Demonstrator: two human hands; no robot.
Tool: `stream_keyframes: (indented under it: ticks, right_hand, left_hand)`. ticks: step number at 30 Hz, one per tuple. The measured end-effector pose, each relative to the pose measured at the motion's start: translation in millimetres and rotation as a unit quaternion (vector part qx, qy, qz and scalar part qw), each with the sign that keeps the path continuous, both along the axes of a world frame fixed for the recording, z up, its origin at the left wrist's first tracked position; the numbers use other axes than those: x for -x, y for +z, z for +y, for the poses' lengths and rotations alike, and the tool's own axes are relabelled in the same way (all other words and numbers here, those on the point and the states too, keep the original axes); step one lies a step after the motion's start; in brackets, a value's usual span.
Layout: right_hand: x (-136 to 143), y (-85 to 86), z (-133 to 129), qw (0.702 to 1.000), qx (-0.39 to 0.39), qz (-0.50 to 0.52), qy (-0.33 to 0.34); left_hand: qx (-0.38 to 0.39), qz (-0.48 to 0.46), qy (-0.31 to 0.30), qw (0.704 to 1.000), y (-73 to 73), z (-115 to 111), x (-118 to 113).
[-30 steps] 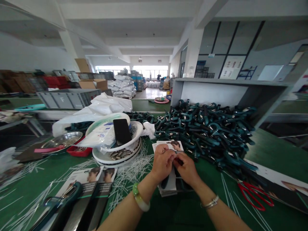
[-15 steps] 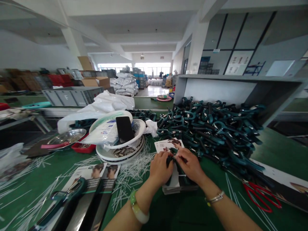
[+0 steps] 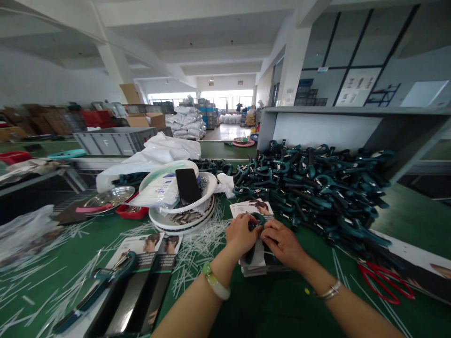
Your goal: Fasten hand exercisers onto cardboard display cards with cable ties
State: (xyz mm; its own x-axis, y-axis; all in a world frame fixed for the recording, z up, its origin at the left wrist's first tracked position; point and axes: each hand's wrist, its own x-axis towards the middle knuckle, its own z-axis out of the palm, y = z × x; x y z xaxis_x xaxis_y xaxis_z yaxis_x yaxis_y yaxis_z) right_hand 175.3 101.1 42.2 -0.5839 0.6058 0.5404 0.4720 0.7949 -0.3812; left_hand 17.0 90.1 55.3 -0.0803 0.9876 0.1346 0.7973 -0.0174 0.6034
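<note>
A stack of printed cards (image 3: 252,270) lies on the green table in front of me, a dark green tool (image 3: 259,218) on its top. My left hand (image 3: 241,234) is closed around the tool from the left side. On the right, my right hand (image 3: 284,241) has its fingers pinched together close to the tool's side; what they hold is too small to make out. Fingers hide much of the tool. A heap of similar dark green tools (image 3: 317,183) lies just beyond the hands.
Left of the stack, white strips (image 3: 197,249) are strewn near a white bowl (image 3: 207,197) bearing a phone (image 3: 188,186). Another tool (image 3: 98,286) rests on printed cards at the left front. Red-handled scissors (image 3: 385,281) lie at the right. A grey shelf (image 3: 352,111) stands behind the heap.
The view has shifted slightly, moving the surroundings to the right. My right hand has drawn back a little from the tool's top, and more of the tool's curved end shows.
</note>
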Motion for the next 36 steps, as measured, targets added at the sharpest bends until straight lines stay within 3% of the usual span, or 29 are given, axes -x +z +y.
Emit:
stream_keyframes:
  ticks: [4,8,12,15,17,19,25,29,32,36]
  right_hand:
    - [-3.1,6.0,-1.7,0.999,0.024,-0.021,0.016]
    - [-15.8,21.2,-17.6,0.993,0.075,-0.083,-0.046]
    - [-20.9,33.5,-42.7,0.967,0.092,-0.208,-0.113]
    - [-10.5,39.3,-54.8,0.952,0.077,-0.267,-0.126]
    - [-0.5,41.7,-58.1,0.942,0.056,-0.304,-0.130]
    - [7.8,41.6,-59.4,0.931,0.027,-0.337,-0.137]
    - [15.3,23.6,-70.7,0.914,-0.108,-0.363,-0.143]
    - [16.2,16.5,-76.0,0.925,-0.154,-0.330,-0.110]
    - [16.5,17.6,-63.2,0.951,-0.153,-0.254,-0.092]
    - [17.1,15.3,-37.9,0.988,-0.076,-0.113,-0.079]
  left_hand:
    - [-0.012,0.002,-0.005,1.000,-1.2,2.6,-2.9]
    - [-0.082,-0.033,-0.011,0.996,-0.9,-1.3,5.7]
    - [-0.202,-0.111,0.087,0.969,-10.9,-19.3,26.9]
    - [-0.144,-0.284,0.126,0.940,-32.5,-37.2,38.9]
    - [-0.087,-0.384,0.082,0.915,-46.8,-46.8,41.1]
    - [-0.074,-0.422,0.047,0.902,-55.2,-52.3,39.9]
    - [-0.124,-0.311,0.020,0.942,-52.4,-50.7,33.6]
    - [-0.159,-0.251,0.007,0.955,-53.8,-47.8,30.5]
    - [-0.177,-0.225,-0.014,0.958,-54.9,-47.4,29.8]
    - [-0.201,-0.170,-0.053,0.963,-50.6,-48.6,31.4]
